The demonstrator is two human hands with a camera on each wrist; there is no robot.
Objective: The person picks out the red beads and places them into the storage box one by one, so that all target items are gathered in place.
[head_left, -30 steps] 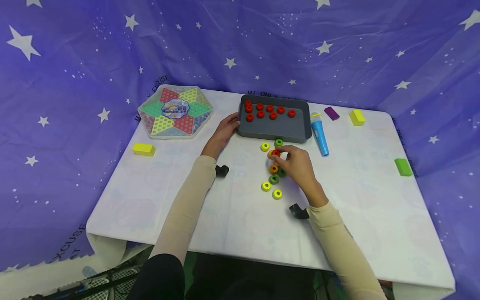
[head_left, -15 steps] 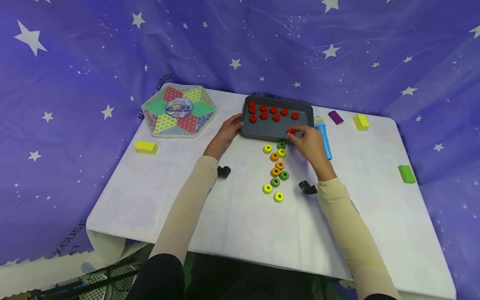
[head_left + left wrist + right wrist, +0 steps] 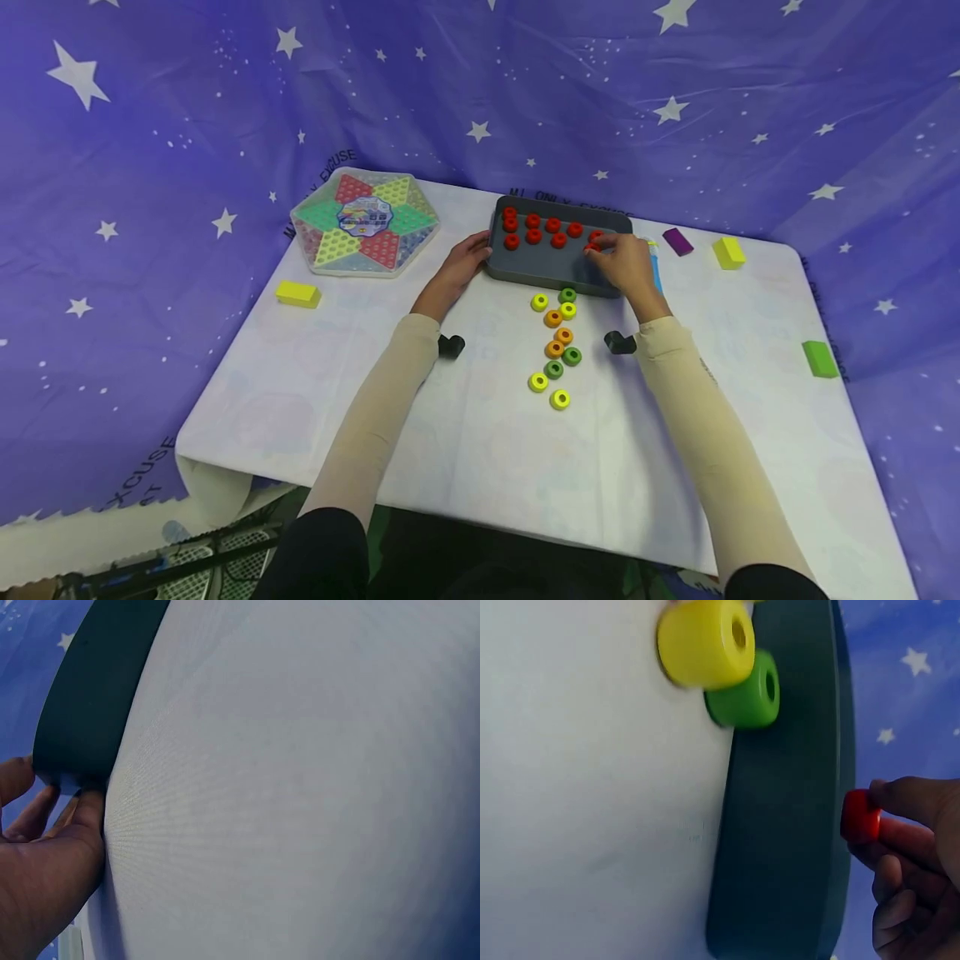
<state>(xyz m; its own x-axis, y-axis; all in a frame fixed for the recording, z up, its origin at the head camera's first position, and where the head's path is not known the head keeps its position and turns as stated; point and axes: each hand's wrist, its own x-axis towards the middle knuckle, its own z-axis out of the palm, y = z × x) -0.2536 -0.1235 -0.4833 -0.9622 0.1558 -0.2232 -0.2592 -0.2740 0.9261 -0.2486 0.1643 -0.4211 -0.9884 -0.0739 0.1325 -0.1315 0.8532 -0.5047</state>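
Observation:
My right hand [image 3: 624,260] is over the right part of the dark grey tray [image 3: 551,268]. It pinches a red bead [image 3: 860,816] between thumb and fingertips; the right wrist view shows it just above the tray's rim. Several red beads [image 3: 533,237] stand in two rough rows inside the tray. At the tray's left end, my left hand [image 3: 462,265] grips the wall, with a finger at the rim and another digit low against the corner [image 3: 75,761].
Yellow, orange and green beads [image 3: 564,336] lie in front of the tray. A hexagonal board-game box [image 3: 365,223] and a yellow block [image 3: 298,294] stand left. Rightward are a blue toy microphone [image 3: 655,268], a purple block [image 3: 678,242], another yellow block [image 3: 729,253] and a green block [image 3: 821,359].
My right hand has carried the red bead from among the loose beads up and right, over the tray's right side. The left hand has stayed at the tray's left end.

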